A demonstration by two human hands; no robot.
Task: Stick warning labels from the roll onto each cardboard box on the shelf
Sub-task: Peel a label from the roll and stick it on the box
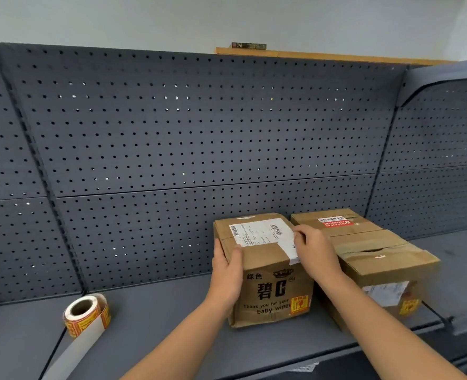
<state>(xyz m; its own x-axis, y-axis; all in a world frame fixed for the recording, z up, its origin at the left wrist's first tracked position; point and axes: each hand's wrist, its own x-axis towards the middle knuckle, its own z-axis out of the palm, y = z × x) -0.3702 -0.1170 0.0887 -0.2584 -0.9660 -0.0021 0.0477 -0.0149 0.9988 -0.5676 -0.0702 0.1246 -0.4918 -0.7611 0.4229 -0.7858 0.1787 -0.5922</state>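
Two cardboard boxes stand side by side on the dark grey shelf. The left box has black print and a yellow-and-red warning label low on its front. My left hand grips its top left edge, thumb on top. My right hand grips its top right edge, over the white shipping label. The right box also carries a warning label on its front. The label roll sits at the left, a strip of bare backing paper trailing toward the shelf's front edge.
A dark pegboard panel backs the shelf. A second shelf bay adjoins at the right. A wooden ledge with a small dark object shows above the panel. The shelf's front lip runs along the bottom.
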